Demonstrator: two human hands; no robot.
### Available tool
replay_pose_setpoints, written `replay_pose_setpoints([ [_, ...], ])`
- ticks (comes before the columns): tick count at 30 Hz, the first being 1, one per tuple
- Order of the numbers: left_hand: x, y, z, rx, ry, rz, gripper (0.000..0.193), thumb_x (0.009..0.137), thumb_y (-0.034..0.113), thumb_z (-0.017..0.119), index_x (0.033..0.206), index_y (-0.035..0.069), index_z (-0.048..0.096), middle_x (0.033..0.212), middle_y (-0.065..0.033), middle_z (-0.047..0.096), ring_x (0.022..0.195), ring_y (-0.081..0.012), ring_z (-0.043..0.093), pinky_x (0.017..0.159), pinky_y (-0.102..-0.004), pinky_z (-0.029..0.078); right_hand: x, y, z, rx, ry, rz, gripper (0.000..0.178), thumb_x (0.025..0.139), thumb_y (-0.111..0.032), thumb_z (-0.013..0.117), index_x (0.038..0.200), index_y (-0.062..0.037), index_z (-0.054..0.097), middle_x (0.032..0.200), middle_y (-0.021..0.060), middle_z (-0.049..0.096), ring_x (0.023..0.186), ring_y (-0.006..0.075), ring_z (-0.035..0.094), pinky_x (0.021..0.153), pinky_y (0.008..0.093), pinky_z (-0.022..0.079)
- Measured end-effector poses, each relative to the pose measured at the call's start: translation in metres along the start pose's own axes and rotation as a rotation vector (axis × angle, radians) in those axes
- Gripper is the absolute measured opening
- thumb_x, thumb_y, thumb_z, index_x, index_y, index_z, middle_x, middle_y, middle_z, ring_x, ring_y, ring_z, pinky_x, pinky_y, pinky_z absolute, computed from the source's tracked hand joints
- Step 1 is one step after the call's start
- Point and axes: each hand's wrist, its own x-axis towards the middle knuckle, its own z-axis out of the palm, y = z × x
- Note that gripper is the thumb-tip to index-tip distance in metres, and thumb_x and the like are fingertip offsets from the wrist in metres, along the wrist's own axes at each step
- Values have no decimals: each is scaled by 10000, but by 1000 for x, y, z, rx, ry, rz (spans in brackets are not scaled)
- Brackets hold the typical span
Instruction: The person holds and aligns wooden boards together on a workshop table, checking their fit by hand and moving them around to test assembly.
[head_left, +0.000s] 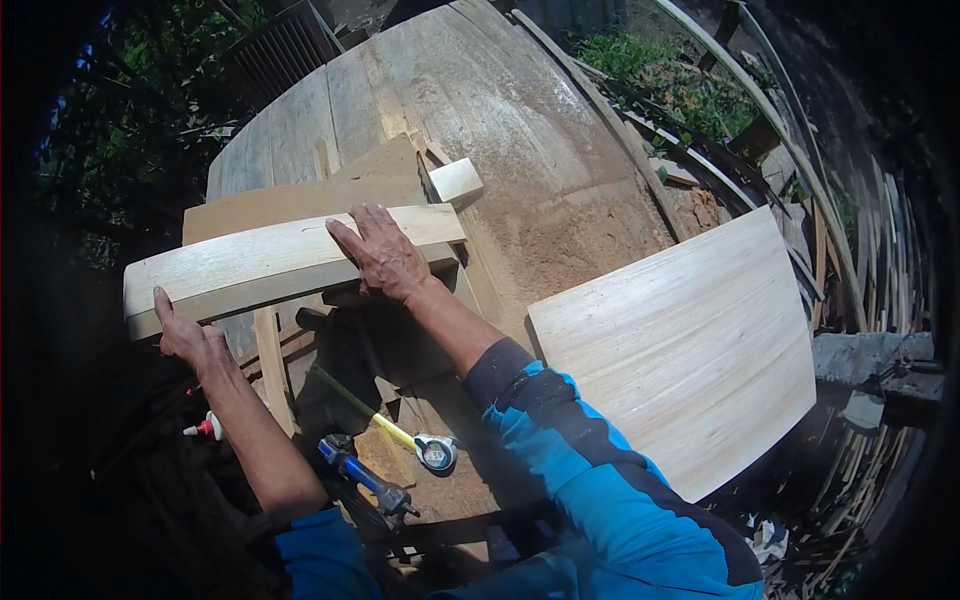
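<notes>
A long pale wooden board [250, 248] lies on its side across the near left of the work table, its broad face and lower edge showing. At its left end my left hand [188, 338] holds the edge, one finger up against the wood and the other fingers mostly hidden underneath. Toward the right end, my right hand [385, 255] is wrapped over the board from above. Just beyond that end sits a small pale wood block [456, 180]. A brown flat sheet [300, 203] lies behind the board.
Sawdust covers part of the plank table [480, 100]. A wide pale wood panel [680, 350] lies at the right. Below the board are a tape measure [436, 454] with its yellow blade out, a blue-and-black tool [365, 475] and a white bottle with a red tip [207, 427].
</notes>
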Motion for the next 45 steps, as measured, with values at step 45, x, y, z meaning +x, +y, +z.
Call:
replay_pose_setpoints([
  [45, 12, -2, 0, 91, -35, 32, 531, 942, 276, 753, 1214, -163, 626, 1187, -218, 705, 959, -341, 736, 801, -476, 652, 7, 1, 3, 81, 14, 63, 889, 660, -95, 836, 1481, -150, 502, 1421, 254, 490, 1375, 493, 464, 1219, 551, 343],
])
